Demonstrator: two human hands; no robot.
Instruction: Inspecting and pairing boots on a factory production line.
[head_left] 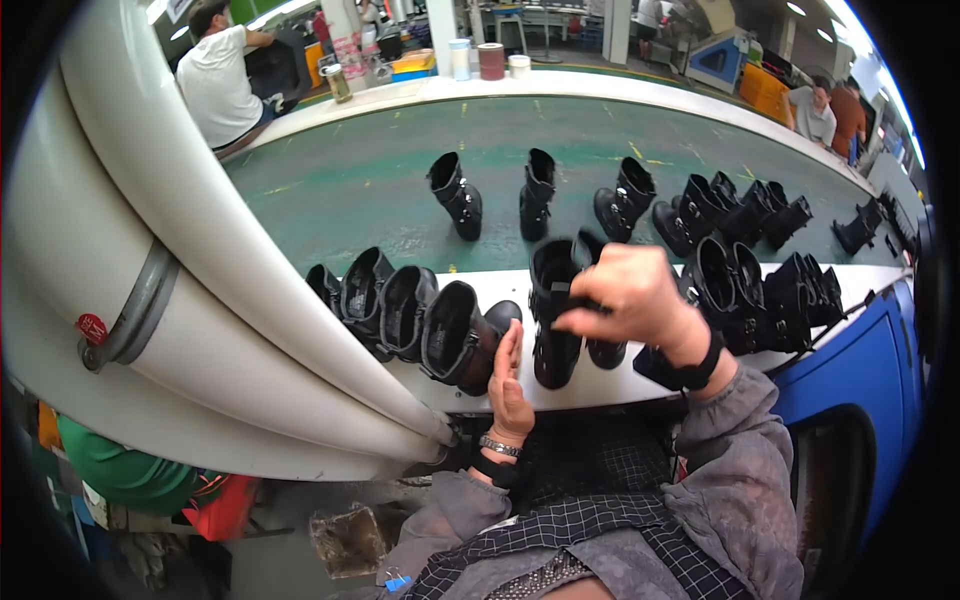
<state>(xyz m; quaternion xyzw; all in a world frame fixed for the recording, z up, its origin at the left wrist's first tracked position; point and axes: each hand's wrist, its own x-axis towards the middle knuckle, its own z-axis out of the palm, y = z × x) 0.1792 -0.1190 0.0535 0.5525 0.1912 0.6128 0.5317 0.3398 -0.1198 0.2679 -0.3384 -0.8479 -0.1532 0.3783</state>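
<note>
Right hand (630,295) fingers pinch glossy black boot (556,315) at collar; left hand (508,385) flat, fingers released, w/ boot beside it.

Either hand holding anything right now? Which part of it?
The right hand grips the upright black boot by the top rim of its shaft. The left hand rests open against the boot's side, not gripping.

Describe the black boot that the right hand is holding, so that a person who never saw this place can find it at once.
Start at the white ledge along the near edge of the green conveyor belt, where black boots stand in a row. Near the middle, the right hand closes over the top of one upright boot. Unlike the leaning boots to its left, it stands straight, and the left hand rests beside its foot.
</note>
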